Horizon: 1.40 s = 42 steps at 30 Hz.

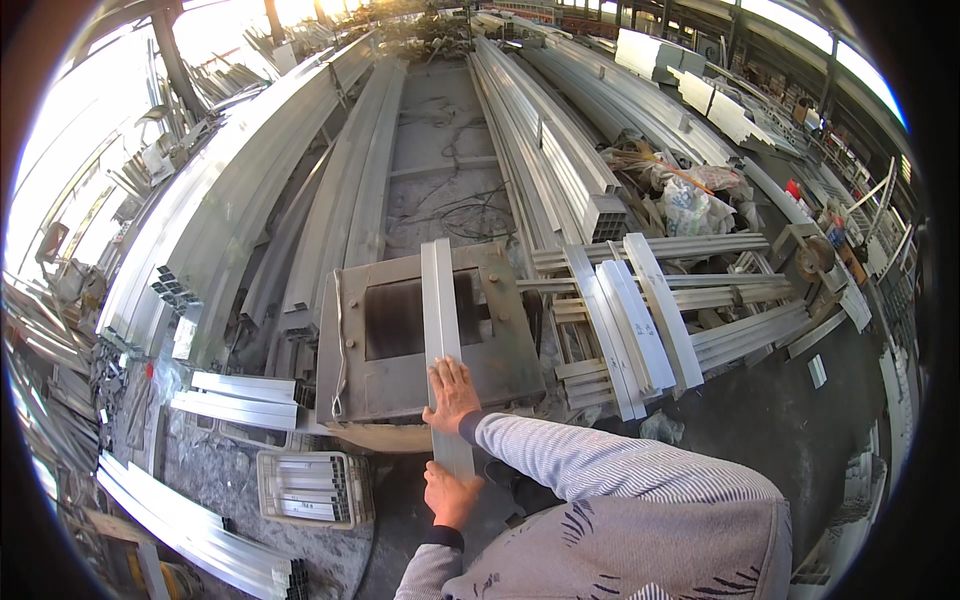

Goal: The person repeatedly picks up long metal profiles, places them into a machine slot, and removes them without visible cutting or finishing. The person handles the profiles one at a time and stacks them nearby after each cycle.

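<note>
A long silvery metal profile (438,300) lies lengthwise across a brown metal machine table (390,385), over its dark rectangular opening (393,320). Its near end reaches past the table's front edge toward me. My right hand (453,395) is laid across the profile near that edge, thumb at its left side and fingers over the top. Closer to me, my left hand (452,495) is closed around the near end; some of its fingers are hidden beneath or behind the metal.
White and silver profiles (640,325) rest on stacked bars to the right. Long bars (350,190) run away beyond the table on both sides. At the lower left stands a plastic crate (365,490) of short cut pieces. Filled bags (695,205) lie at the right.
</note>
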Tool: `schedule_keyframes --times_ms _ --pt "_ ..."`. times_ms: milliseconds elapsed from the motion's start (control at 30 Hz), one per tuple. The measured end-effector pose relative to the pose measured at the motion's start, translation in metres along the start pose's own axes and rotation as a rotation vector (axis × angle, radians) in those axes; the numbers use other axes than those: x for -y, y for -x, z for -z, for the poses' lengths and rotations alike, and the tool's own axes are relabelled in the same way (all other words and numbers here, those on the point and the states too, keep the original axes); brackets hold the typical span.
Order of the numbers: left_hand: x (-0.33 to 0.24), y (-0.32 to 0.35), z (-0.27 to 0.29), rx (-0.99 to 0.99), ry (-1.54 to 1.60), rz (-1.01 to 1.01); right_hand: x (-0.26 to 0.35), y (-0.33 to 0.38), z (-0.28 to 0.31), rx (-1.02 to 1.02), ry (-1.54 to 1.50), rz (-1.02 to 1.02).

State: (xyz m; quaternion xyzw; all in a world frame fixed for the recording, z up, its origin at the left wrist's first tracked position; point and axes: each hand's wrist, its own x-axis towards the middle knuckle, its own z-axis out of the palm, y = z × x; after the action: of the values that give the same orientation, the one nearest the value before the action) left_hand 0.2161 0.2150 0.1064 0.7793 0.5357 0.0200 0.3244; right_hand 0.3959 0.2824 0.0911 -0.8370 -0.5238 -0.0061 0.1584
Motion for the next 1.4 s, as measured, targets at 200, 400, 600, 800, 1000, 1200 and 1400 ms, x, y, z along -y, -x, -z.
schedule_keyframes --times_ms 200,400,600,800,1000,1200,1400 --pt "0.039 0.049 -0.008 -0.001 0.005 0.013 0.025 0.055 -0.007 0.029 -0.01 0.012" --pt "0.073 0.085 -0.018 -0.023 -0.016 -0.012 0.046 0.098 -0.015 0.055 0.014 0.007" --pt "0.099 0.11 -0.025 -0.01 -0.024 0.042 0.061 0.133 -0.017 0.11 0.0 0.017" --pt "0.129 0.136 -0.035 0.004 0.011 0.129 0.076 0.168 -0.024 0.159 -0.008 0.055" --pt "0.145 0.165 -0.051 -0.066 0.085 0.273 0.085 0.197 -0.029 0.268 0.013 0.103" --pt "0.106 0.094 -0.041 -0.062 -0.01 0.041 0.055 0.121 -0.028 0.148 -0.03 0.065" --pt "0.023 -0.032 -0.014 -0.115 -0.036 -0.127 -0.002 -0.025 -0.013 0.055 -0.023 0.022"
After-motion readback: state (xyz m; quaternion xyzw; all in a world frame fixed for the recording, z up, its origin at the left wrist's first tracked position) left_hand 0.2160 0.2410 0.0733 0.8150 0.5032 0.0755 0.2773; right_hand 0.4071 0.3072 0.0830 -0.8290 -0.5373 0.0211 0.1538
